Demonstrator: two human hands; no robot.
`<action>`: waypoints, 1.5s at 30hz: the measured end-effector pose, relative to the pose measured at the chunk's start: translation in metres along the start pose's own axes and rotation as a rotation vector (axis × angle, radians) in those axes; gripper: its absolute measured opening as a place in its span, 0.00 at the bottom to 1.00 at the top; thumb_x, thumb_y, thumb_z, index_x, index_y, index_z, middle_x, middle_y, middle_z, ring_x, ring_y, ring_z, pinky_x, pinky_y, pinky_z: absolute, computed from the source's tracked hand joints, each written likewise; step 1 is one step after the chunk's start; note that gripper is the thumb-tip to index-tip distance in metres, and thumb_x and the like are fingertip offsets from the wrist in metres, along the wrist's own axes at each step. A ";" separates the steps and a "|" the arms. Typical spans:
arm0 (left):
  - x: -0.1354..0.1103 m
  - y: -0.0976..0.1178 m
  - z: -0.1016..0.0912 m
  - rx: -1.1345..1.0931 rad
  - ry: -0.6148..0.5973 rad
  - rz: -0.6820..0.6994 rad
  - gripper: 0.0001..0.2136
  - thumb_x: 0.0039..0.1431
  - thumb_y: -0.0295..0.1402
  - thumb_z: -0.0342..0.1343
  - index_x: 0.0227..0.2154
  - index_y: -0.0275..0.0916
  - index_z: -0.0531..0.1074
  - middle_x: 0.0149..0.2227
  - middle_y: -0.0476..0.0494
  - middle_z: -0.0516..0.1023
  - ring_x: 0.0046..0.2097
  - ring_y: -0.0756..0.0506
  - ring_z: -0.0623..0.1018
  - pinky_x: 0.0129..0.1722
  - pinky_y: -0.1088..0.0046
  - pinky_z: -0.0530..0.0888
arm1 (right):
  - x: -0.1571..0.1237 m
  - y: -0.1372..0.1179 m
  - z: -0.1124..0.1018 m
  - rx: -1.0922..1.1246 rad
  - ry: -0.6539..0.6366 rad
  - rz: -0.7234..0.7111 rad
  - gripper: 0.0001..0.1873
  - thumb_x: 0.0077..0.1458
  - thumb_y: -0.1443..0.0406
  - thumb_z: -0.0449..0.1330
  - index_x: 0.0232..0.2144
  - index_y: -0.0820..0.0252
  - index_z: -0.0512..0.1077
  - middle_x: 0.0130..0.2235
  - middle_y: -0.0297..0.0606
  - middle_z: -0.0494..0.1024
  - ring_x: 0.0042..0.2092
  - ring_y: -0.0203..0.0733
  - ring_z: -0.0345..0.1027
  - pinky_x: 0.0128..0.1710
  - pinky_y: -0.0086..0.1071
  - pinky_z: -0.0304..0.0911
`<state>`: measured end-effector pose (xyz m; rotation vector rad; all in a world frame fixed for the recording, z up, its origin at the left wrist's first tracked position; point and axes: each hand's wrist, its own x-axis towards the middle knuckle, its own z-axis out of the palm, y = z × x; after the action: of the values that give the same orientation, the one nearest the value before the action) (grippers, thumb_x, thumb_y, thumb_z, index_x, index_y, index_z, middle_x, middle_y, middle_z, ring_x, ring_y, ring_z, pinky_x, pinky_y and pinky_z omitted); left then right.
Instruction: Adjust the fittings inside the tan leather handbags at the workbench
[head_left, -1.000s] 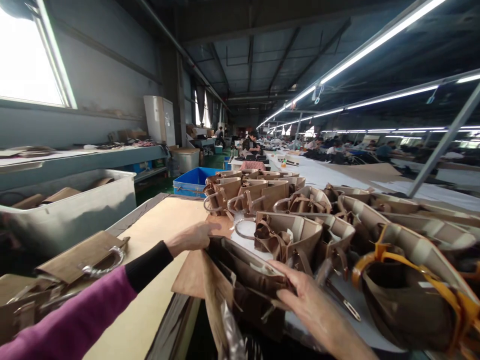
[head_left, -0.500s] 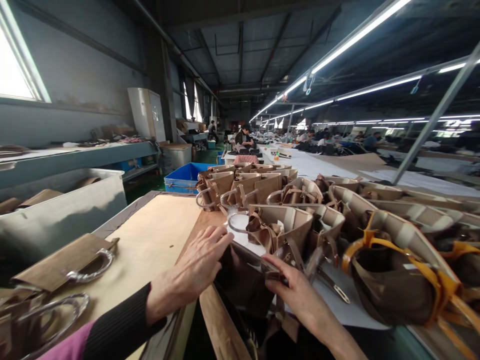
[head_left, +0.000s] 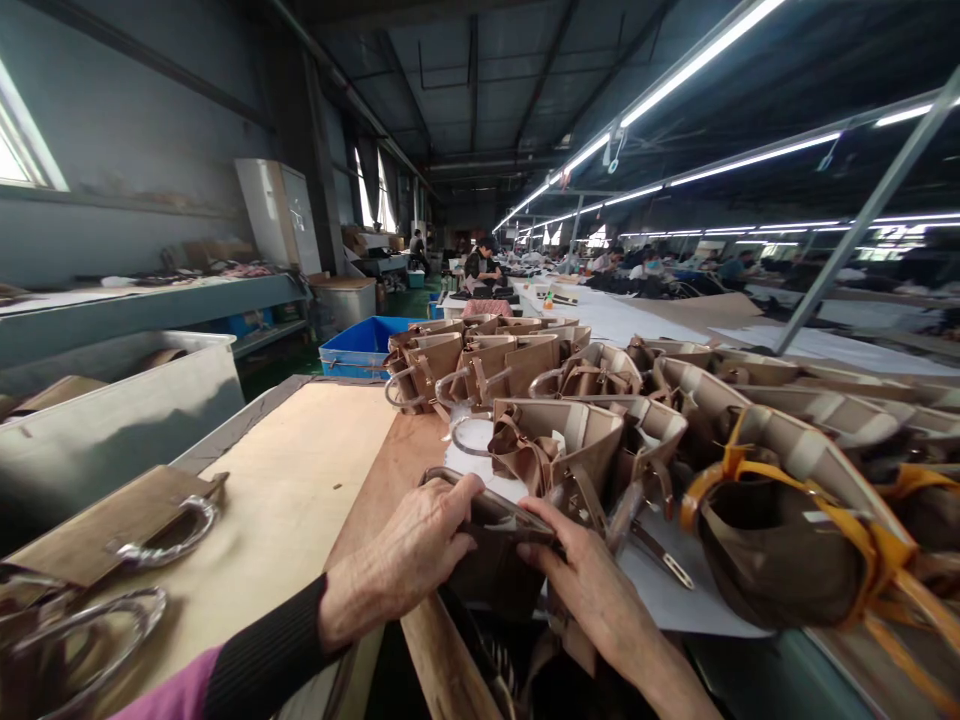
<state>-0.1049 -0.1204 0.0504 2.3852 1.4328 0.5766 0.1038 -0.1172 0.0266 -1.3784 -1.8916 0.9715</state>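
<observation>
A brown handbag (head_left: 495, 565) is held upright in front of me, its top edge facing up. My left hand (head_left: 416, 535) is closed on the left part of that edge, thumb on the near side. At the right end, my right hand (head_left: 574, 560) pinches the rim between thumb and fingers. Hanging straps and the lower part of the bag are dark and hard to make out. Just beyond stands an open brown bag (head_left: 589, 440) with a wrapped handle. A strap with a metal end (head_left: 664, 555) lies right of my right hand.
Several brown bags crowd the table; one with yellow trim (head_left: 787, 550) stands at right. A flat bag piece (head_left: 105, 525) with a plastic-wrapped handle lies on the pale board (head_left: 300, 460). A grey bin (head_left: 187, 390) and a blue crate (head_left: 360, 350) stand left. A worker (head_left: 482, 265) sits farther back.
My left hand has shifted its hold, its fingers now wrapped over the handbag's top edge with the thumb in front. The rim shows higher and clearer. My right hand stays at its end.
</observation>
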 end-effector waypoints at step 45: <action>0.023 0.007 -0.008 0.089 -0.203 0.343 0.15 0.52 0.21 0.48 0.36 0.43 0.75 0.25 0.52 0.74 0.25 0.51 0.68 0.26 0.77 0.60 | -0.008 0.005 0.017 -0.508 0.363 -0.125 0.30 0.46 0.75 0.55 0.52 0.55 0.63 0.47 0.41 0.70 0.47 0.49 0.65 0.47 0.41 0.62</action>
<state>-0.0935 -0.1031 0.0651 2.6926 0.9918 0.3395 0.0948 -0.1271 0.0125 -1.5605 -1.9768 0.1551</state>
